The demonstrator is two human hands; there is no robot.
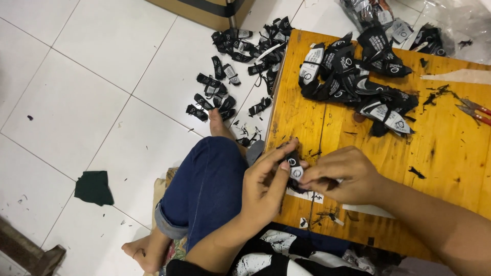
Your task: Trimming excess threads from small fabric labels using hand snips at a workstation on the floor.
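A dark green cloth scrap [94,187] lies on the white tile floor [76,76]. Further right, black woven labels [232,66] are scattered on the tiles. The left hand [266,186] and right hand [340,174], fingers closed, pinch one small black label [293,166] between them over the wooden board [450,148]. A label pile [358,76] sits on the board; red-handled snips [474,110] lie at its right edge.

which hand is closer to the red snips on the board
Right. The right hand sits lower left of the snips, on the board. The left hand is farther left, at the board's edge. Both pinch a small black label.
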